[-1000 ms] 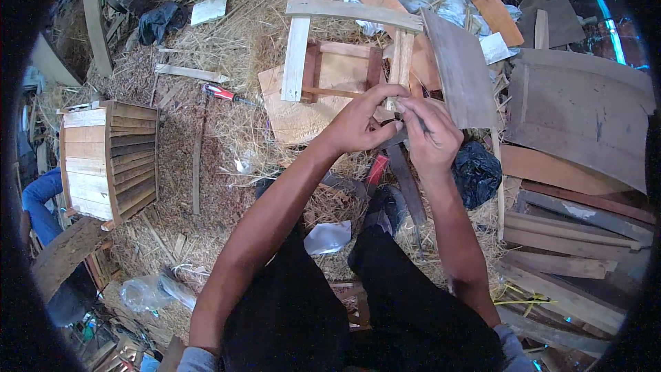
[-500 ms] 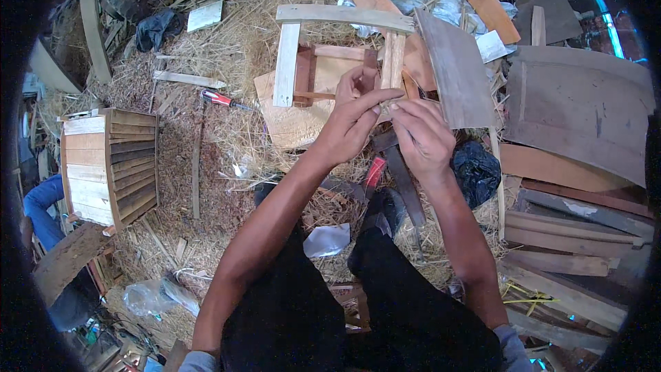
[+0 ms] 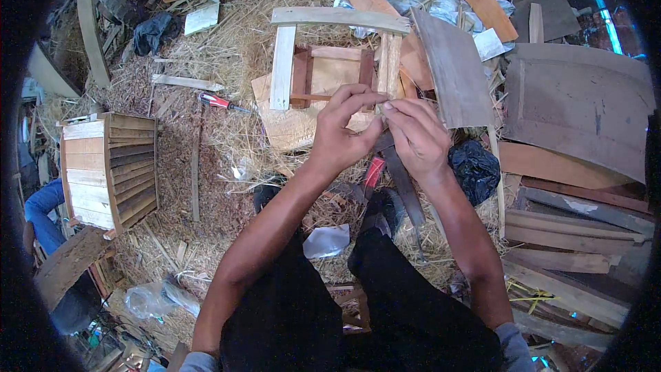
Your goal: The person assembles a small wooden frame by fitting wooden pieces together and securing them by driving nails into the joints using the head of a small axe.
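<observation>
Frame point(image 3: 341, 19): rough bare wood; board point(image 3: 447, 69): matt wood; black bag point(image 3: 475, 173): glossy plastic.

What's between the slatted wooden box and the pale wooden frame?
In the head view, a red-handled screwdriver and a thin wooden strip lie between them, among straw.

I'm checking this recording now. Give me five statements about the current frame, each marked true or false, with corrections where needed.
1. The left hand and the right hand are close together near the pale wooden frame. True.
2. The right hand grips the red-handled screwdriver. False: the screwdriver lies on the ground, left of both hands.
3. A black plastic bag lies to the right of the right hand. True.
4. The slatted wooden crate is on the picture's right side. False: the slatted wooden crate is on the left side.
5. Both hands wear gloves. False: both are bare.
</observation>
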Tool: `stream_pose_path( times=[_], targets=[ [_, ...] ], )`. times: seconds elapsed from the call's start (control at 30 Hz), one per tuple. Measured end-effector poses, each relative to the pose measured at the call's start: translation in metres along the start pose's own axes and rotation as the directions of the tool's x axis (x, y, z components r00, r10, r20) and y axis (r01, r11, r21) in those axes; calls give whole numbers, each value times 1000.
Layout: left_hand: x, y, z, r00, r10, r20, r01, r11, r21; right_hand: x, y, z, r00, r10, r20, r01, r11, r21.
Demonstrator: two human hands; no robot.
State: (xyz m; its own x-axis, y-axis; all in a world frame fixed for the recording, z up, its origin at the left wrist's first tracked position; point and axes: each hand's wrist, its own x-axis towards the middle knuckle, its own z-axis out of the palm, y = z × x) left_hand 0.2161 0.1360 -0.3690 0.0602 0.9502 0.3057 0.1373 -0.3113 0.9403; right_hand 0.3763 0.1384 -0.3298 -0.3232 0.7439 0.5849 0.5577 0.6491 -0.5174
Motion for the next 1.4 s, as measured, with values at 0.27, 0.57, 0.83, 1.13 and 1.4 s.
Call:
stream_pose_path(
  times=[0.27,0.57,0.83,1.13,1.4],
  targets=[
    [-5,-2,7,994,-4,-105,5,1000,4,-2,-2,0,995,100,18,-101,994,29],
    [-6,2,12,986,-16,-164,17,1000,6,-1,-8,-2,980,199,15,-199,977,73],
    [-3,3,10,988,-10,-153,14,1000,27,-2,-8,-1,977,211,18,-212,977,32],
    [3,6,10,993,-8,-120,11,1000,20,-97,12,-12,777,626,66,-618,779,-102],
    [4,11,13,992,-35,-121,41,998,49,-202,22,12,557,795,239,-731,606,-313]
  ],
)
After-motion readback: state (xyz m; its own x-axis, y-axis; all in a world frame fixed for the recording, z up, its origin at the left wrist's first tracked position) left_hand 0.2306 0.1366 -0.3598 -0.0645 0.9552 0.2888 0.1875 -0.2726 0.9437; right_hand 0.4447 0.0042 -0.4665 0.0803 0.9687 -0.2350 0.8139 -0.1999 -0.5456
